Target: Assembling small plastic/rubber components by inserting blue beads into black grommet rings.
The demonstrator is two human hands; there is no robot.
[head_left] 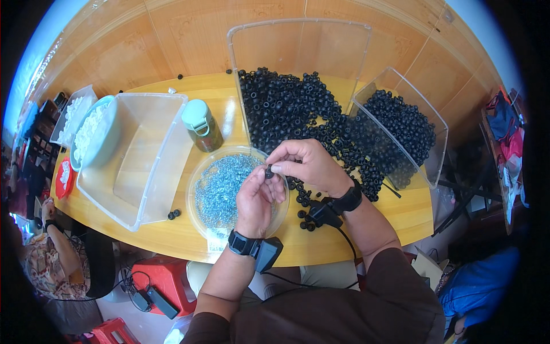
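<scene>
Both hands meet over the right side of a round clear tub (197, 163) full of small blue-silver metal pieces (223, 186), which look like springs. My left hand (256, 199) is palm up with curled fingers, gripping a small black round plastic part (268, 172). From the right, my right hand (309, 163) brings thumb and forefinger together in a pinch at the top of that part. Whatever lies between those fingertips is too small to make out. Behind and beside the right hand spreads a large heap of black ring-shaped parts (286, 106).
A tall clear bin (298, 22) tips its heap onto the yellow table (366, 229); another clear bin (438, 137) lies right. At left are a clear box (137, 149), a teal bowl (109, 143) of white pieces and a green-lidded bottle (201, 126). A co-worker's arm (60, 246) shows far left.
</scene>
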